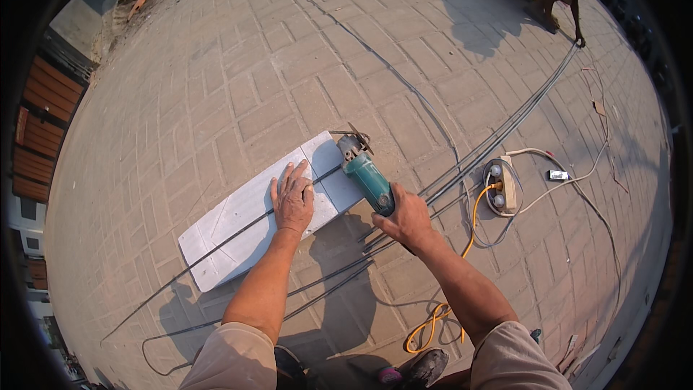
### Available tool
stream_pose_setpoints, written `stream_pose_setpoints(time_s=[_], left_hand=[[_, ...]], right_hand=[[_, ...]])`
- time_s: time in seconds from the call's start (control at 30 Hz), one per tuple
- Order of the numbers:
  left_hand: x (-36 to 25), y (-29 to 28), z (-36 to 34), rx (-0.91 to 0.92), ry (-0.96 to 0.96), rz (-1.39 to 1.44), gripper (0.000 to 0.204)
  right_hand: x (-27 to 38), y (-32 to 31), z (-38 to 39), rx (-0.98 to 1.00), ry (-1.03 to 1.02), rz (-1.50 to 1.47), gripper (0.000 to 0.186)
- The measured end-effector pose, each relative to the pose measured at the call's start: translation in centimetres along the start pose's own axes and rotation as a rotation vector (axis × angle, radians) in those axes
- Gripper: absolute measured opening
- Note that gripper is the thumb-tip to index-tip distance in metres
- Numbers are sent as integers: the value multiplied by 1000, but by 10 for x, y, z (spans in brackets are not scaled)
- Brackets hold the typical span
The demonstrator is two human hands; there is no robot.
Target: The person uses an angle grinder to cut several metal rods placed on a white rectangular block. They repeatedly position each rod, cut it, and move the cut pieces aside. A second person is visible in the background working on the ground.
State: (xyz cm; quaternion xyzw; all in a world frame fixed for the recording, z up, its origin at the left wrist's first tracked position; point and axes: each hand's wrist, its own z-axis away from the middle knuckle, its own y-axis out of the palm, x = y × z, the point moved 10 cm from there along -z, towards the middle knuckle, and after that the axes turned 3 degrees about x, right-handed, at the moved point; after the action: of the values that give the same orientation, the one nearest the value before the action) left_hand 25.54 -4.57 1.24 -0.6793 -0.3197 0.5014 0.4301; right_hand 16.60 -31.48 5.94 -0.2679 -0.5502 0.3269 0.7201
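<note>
A long white block lies aslant on the paving, with lines marked across its top. Along it runs a thin dark metal rod, whose left end reaches past the block down to the ground. My left hand rests flat over the rod on the block, fingers stretched out. In my right hand is a green angle grinder, gripped by its rear body. The grinder's disc stands edge-on at the block's upper right end; whether it touches the rod cannot be made out.
Several long rods stretch to the upper right, where another person's hand holds their far ends. Right of me lies a power strip with plugs and an orange cord. A dark cable crosses the paving. My shoe is below.
</note>
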Motion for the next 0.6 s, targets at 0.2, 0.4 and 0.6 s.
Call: stream_pose_setpoints(time_s=[0.2, 0.4, 0.6], left_hand=[[-2, 0, 0, 4, -5, -4, 9], [-1, 0, 0, -3, -4, 0, 8], [0, -1, 0, -23, 5, 7, 7]], right_hand=[[3, -4, 2, -82, -59, -28, 61], [3, -5, 4, -76, -72, -35, 61], [-1, -1, 5, -62, -60, -37, 65]])
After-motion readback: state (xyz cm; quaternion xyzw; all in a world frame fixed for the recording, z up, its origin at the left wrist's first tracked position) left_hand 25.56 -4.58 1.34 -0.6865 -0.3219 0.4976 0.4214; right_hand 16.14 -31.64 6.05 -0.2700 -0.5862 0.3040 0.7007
